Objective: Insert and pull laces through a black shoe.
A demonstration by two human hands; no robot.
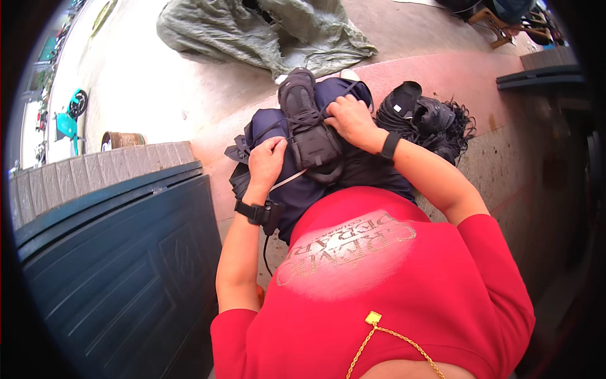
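A: Lacing work is going on here! A black shoe [315, 145] is lying on the lap, over the dark trousers [297, 199], right between the left hand [266, 163] and the right hand [355, 123]. How far along are we looking?

B: Partway, I'm judging. The laces [307, 120] are already crossing the middle of the shoe, so some threading is looking done. No finished bow is showing, and a loose length is trailing off toward the left, so pulling snug and tying are seeming left over.

A: And those hands?

B: The right one is bending in at the shoe's edge, thumb and fingers closing together; it's looking to be pinching the laces there. The left is hanging just beside the shoe on the other side, fingertips bunching up tight. Whether any lace is sitting between them, I'm not able to tell.

A: Let's be talking about that shoe, then!

B: It's wearing black all over, mesh catching the light, with the toe seemingly pointing away from the person. A padded tongue is facing up, a small tab is showing on it, and a dark loop is curving out at the near end.

A: Off to the right, a black tangled bundle [432, 120] is lying, while a grey-green sack [214, 31] is spreading across the ground ahead.
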